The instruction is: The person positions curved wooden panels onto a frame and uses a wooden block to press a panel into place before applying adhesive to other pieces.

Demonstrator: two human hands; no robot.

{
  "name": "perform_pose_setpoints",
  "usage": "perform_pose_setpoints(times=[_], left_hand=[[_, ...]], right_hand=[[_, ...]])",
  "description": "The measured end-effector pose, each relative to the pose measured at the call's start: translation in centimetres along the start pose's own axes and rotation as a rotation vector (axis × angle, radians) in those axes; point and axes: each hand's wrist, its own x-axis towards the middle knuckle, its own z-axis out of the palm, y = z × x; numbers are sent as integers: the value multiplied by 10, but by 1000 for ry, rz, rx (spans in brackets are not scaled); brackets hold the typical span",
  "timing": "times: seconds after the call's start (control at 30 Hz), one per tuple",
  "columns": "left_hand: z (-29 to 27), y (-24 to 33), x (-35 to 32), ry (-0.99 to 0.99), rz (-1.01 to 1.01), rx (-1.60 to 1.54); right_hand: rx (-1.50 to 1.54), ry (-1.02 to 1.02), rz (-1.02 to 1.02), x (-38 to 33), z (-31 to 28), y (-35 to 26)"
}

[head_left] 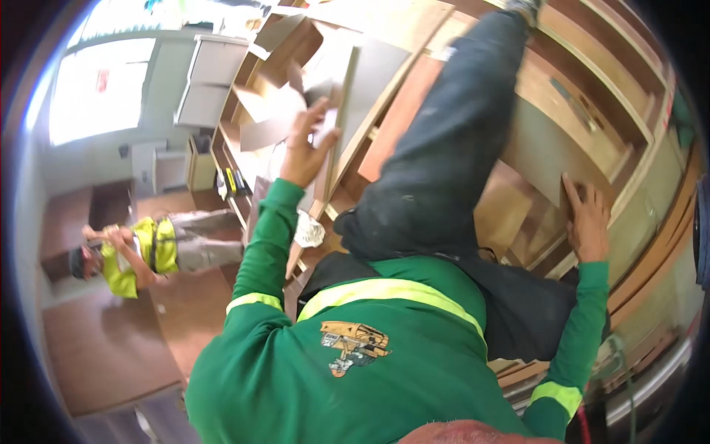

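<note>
My left hand (307,146) is raised with its fingers spread, beside the pale edge of a long narrow board (342,111). I cannot tell whether the fingertips touch that board. On the right, my right hand (588,222) has its fingers stretched out at the corner of a flat grey panel (543,148). The index finger points along the panel and seems to rest on it. My leg in dark trousers (451,126) stretches across the wooden framing between the two hands and hides part of the panel.
Wooden frames (603,66) with open compartments lie ahead and right. A flat tool (568,96) rests in one. An orange-brown board (403,100) lies beside my leg. Crumpled white material (309,231) sits below my left hand. A person in a yellow vest (140,251) stands at left.
</note>
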Motion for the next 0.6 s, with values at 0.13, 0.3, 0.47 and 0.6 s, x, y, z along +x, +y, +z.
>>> perform_pose_setpoints(times=[0.13,0.3,0.47,0.6], left_hand=[[29,-76,-85,-80,-198,-182],[106,-111,-193,-245,-334,-434],[148,-116,-239,-457,-333,-362],[160,-122,-239,-412,-421,-425]], right_hand=[[-93,101,-26,-5,23,-19],[-108,110,-1,-9,44,-13],[-58,175,-86,-7,36,-13],[10,119,-43,-6,28,-20]])
